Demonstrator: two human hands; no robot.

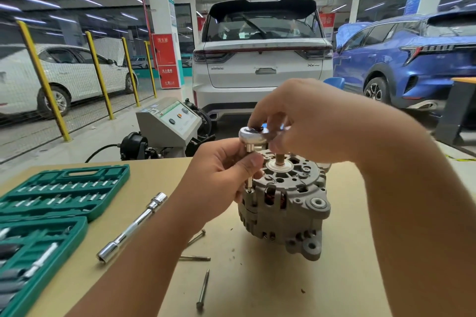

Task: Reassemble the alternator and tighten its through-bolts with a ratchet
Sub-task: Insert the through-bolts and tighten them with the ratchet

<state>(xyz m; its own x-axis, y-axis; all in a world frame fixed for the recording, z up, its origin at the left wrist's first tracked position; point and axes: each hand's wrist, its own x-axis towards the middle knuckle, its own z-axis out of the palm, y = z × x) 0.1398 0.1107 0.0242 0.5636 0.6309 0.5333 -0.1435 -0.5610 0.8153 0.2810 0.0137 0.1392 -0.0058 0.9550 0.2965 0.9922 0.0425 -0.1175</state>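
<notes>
Grey cast metal makes up the alternator (284, 203), which stands on the tan worktop (257, 291) with its shaft end up, a copper-coloured shaft rising from a white ring at the top. Copper windings show through the slots in its side. The left hand (221, 177) has its fingers curled round a slim extension bar (249, 183) that runs straight down from the ratchet (253, 135) to a bolt boss on the alternator's left edge. The right hand (293, 121) reaches over from the right and grips the ratchet's handle, its fingers closed on it; the shiny round ratchet head sticks out to the left of that hand.

Three loose through-bolts (203, 288) lie on the worktop in front of the alternator, one partly hidden under the left forearm. A chrome double-ended socket wrench (132, 226) lies at a slant to their left. Further left, a green tool case (64, 190) lies open with rows of bits and sockets.

Beyond the worktop stands a grey machine with a control panel (170, 121), its label too small to read. A white car (262, 59) behind it carries a badge that seems to read "X6". Red cabinet (166, 60) bears Chinese writing; a blue car (407, 59) stands at the right.
</notes>
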